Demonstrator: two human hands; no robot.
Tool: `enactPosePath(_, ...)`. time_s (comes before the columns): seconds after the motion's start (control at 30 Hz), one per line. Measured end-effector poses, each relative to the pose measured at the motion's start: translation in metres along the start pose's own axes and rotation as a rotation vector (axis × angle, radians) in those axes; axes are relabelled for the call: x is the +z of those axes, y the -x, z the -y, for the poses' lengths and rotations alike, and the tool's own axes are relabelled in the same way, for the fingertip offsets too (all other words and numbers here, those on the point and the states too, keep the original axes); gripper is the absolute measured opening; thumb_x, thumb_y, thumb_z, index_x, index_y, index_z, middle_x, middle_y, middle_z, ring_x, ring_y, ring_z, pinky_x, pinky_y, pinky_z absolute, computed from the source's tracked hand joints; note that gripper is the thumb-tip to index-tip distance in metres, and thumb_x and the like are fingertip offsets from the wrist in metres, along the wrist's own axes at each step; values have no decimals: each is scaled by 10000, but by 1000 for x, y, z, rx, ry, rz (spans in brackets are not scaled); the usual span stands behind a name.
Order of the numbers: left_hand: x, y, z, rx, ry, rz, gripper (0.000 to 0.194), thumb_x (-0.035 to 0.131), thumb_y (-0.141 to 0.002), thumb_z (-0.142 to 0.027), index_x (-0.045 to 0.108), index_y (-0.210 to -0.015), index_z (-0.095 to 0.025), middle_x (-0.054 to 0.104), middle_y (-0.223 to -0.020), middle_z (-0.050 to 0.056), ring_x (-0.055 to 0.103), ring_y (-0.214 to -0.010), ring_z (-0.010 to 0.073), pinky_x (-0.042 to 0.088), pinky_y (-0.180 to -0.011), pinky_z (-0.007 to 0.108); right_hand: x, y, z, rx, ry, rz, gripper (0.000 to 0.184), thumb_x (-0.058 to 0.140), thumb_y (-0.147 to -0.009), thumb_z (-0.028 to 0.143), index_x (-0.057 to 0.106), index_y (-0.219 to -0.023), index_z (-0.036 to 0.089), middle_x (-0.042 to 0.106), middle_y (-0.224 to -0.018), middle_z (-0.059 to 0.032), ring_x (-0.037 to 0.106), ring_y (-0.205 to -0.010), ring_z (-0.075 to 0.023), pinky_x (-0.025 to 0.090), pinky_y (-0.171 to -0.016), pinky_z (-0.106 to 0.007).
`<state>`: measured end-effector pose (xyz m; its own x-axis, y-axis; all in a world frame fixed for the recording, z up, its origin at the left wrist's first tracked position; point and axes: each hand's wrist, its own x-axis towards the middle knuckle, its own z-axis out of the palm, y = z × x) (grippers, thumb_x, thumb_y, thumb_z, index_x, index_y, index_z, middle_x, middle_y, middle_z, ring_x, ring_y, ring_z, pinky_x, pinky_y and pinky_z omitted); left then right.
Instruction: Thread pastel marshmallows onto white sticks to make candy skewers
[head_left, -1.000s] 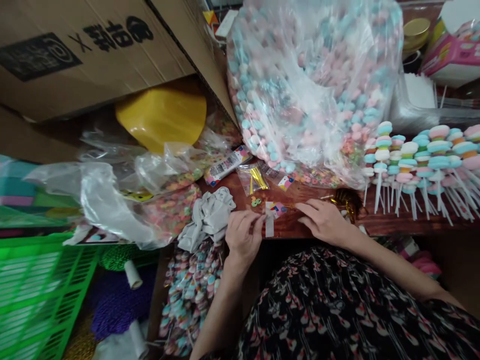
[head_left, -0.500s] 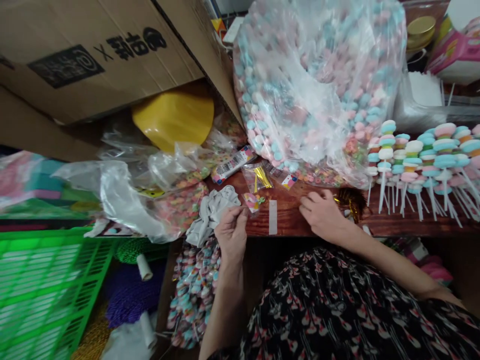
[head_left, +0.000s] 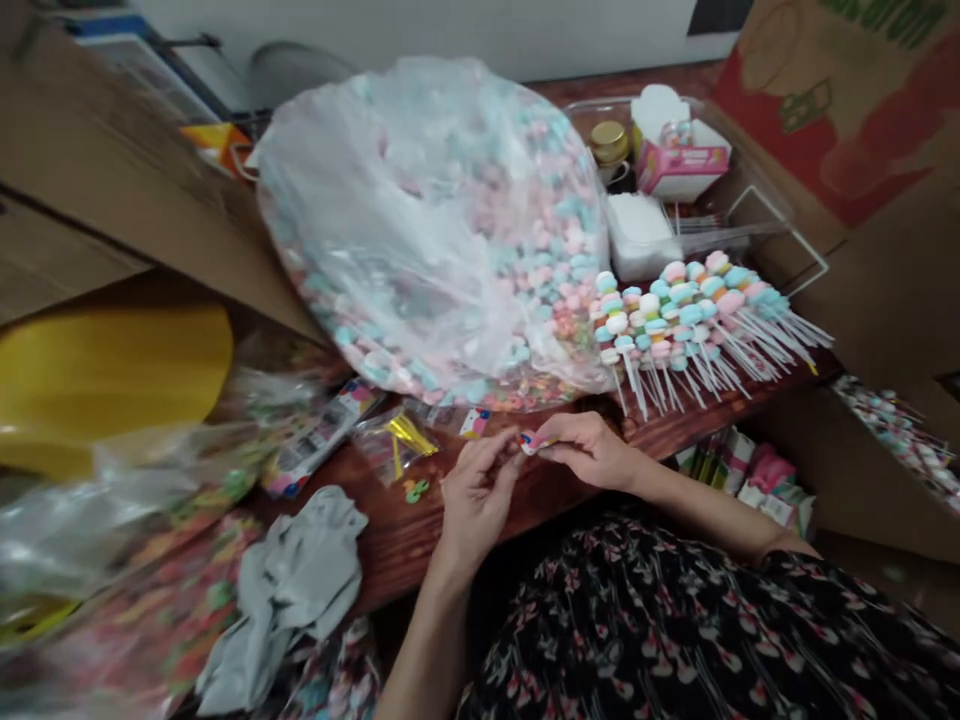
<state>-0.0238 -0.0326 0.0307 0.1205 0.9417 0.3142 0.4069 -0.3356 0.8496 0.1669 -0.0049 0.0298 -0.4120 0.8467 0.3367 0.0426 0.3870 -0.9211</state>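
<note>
Packet (head_left: 529,443) pinched between left hand (head_left: 480,485) and right hand (head_left: 596,450)

The small printed packet sat at the meeting of the two sets of fingertips, above the front part of the wooden table (head_left: 394,550). Its left end met the thumb and fingers of the left hand, which were closed together on it; its right end ran in under the thumb and fingers of the right hand, which gripped it from the other side. Only a short, bright stretch showed in the gap, white and pink with a dark blue and red patch.

That visible stretch lay crosswise, its long axis running from one hand to the other, roughly level along the picture. Both ends were partly covered by fingers, so which end was the top could not be told.

Left of the left hand, well apart from the packet, a few green and orange candy rings (head_left: 415,490) lay on the wood, with gold ties (head_left: 409,437) in a clear sleeve just beyond them. A large clear bag of pastel candies (head_left: 442,240) bulged behind the hands, and candy skewers (head_left: 679,315) on white sticks lay fanned beyond the right hand.
</note>
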Motion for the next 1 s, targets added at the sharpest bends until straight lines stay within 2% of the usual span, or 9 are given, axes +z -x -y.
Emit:
enactPosePath(0.1, 0, -11, -9, 38, -28, 185, 105, 642, -866, -202, 720, -935, -207, 704, -860, 21, 637, -798, 140, 503, -750, 261, -12, 5, -1, -92, 96, 17, 140, 558, -896, 161, 697, -892, 146, 705, -878, -74, 661, -840, -142, 527, -772, -250)
enactPosePath(0.17, 1, -17, -15, 66, -55, 192, 75, 628, -870, -192, 703, -860, -195, 692, -802, 13, 627, -740, 132, 497, -705, 252, -18, 7, 2, -133, 183, 7, 166, 522, -901, 131, 687, -902, 141, 695, -885, -84, 655, -840, -143, 532, -773, -254)
enactPosePath(0.27, 1, -16, -12, 197, -268, -8, 81, 617, -858, -142, 684, -866, -188, 699, -814, 31, 624, -751, 152, 491, -732, 280, -36, 9, 11, -232, 410, -15, 247, 463, -899, 96, 672, -1023, 144, 681, -999, -118, 637, -938, -167, 535, -820, -292)
enactPosePath(0.37, -3, -3, 7, 366, -663, -200, 185, 646, -813, -106, 687, -977, -182, 718, -921, 84, 613, -826, 205, 470, -791, 335, -73, 8, 25, -325, 762, -50, 318, 461, -871, 82, 675, -1089, 170, 662, -1085, -118, 595, -993, -193, 513, -839, -328)
enactPosePath(0.53, 5, 26, 34, 305, -903, 71, 334, 536, -859, -104, 632, -1177, -133, 692, -910, 128, 603, -840, 247, 460, -785, 362, -135, -10, 35, 24, 1392, 174, 298, 456, -888, 99, 702, -1042, 165, 623, -1108, -149, 518, -981, -246, 422, -752, -342)
enactPosePath(0.63, 11, 33, 35, 210, -888, 123, 358, 536, -890, -188, 607, -1239, -143, 682, -953, 135, 603, -884, 263, 457, -797, 373, -142, -22, 29, 104, 1528, 325, 277, 439, -916, 136, 695, -1021, 154, 602, -1096, -160, 478, -1001, -265, 360, -707, -334)
enactPosePath(0.7, 11, 35, 33, 188, -870, 104, 317, 548, -896, -205, 628, -1201, -168, 688, -966, 121, 600, -882, 253, 453, -786, 360, -139, -26, 24, 85, 1556, 326, 261, 441, -922, 154, 692, -992, 152, 600, -1070, -151, 471, -991, -264, 340, -698, -335)
enactPosePath(0.83, 4, 40, 32, 238, -844, 57, 195, 567, -883, -160, 669, -1049, -172, 706, -939, 97, 589, -838, 223, 454, -771, 342, -139, -24, 24, -69, 1501, 130, 234, 457, -906, 140, 684, -958, 168, 626, -996, -109, 517, -928, -228, 393, -722, -338)
enactPosePath(1.0, -1, 45, 29, 156, -637, -7, 70, 615, -862, -176, 680, -844, -195, 694, -803, 46, 583, -780, 186, 463, -749, 309, -141, -9, 40, -424, 1121, -337, 250, 525, -861, 114, 657, -1058, 195, 678, -931, -56, 627, -869, -196, 518, -773, -349)
